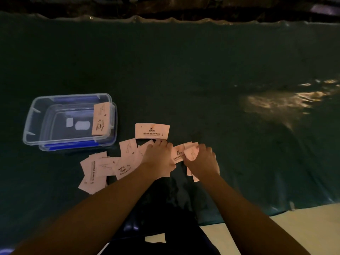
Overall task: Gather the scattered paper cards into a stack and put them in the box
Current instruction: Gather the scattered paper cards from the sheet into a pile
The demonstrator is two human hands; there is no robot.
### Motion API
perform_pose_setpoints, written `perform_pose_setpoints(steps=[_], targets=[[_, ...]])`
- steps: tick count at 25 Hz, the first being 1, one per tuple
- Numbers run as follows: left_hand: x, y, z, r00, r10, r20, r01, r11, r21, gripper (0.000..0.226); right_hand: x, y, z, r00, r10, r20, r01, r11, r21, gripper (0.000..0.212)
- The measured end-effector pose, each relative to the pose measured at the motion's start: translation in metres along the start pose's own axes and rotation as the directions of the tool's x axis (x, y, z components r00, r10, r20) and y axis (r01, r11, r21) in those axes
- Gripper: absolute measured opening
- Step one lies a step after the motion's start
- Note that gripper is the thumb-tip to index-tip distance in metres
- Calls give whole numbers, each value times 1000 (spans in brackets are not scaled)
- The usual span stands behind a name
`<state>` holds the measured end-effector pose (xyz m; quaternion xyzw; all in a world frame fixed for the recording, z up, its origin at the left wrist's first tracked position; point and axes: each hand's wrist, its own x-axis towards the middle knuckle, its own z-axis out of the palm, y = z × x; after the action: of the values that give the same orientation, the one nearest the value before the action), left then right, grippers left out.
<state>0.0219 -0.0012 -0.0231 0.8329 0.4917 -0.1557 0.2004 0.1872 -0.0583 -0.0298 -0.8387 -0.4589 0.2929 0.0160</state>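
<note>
Several pale paper cards [103, 170] lie scattered and overlapping on the dark green cloth in front of me. One neat stack of cards [152, 131] sits just beyond my hands. A clear plastic box [36, 115] stands at the left with a stack of cards [101, 119] leaning against its right wall. My left hand [158, 157] rests palm down on loose cards. My right hand [202, 159] pinches a card [191, 153] by its edge, with more cards [178, 153] between the two hands and under the right wrist.
The box sits on its blue-edged lid [77, 145]. The green cloth [184, 70] stretches far ahead and to the right, wrinkled with a light glare [276, 102] at the right. Pale floor [303, 227] shows beyond the cloth's near edge.
</note>
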Motion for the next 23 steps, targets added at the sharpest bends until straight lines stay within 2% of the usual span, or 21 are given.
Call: perform_pose_setpoints(steps=[2,7,9,12,14,19,23], targets=[[0,-3,0,1000,19,-15,-19,1000,18,69,3,-1,-1,998,-46,44,47,999,-5,72],[0,-15,-11,997,75,25,-75,997,28,66,9,-6,-8,974,-177,145,190,978,-87,81],[-1,-19,-12,994,108,33,-108,994,-14,65,11,-10,-9,954,-231,193,255,961,-110,83],[-5,-23,-8,991,134,-32,-136,985,-106,62,14,-14,-9,922,-303,240,345,926,-155,83],[-8,-24,-5,988,128,-92,-142,975,-173,64,15,-14,-8,913,-318,254,354,929,-110,84],[-26,-44,9,957,-63,-282,-23,956,-293,42,9,-20,-1,936,-273,221,291,955,-58,89],[-42,-73,24,930,-311,-195,245,922,-299,53,3,-23,5,955,-199,222,221,972,-78,84]])
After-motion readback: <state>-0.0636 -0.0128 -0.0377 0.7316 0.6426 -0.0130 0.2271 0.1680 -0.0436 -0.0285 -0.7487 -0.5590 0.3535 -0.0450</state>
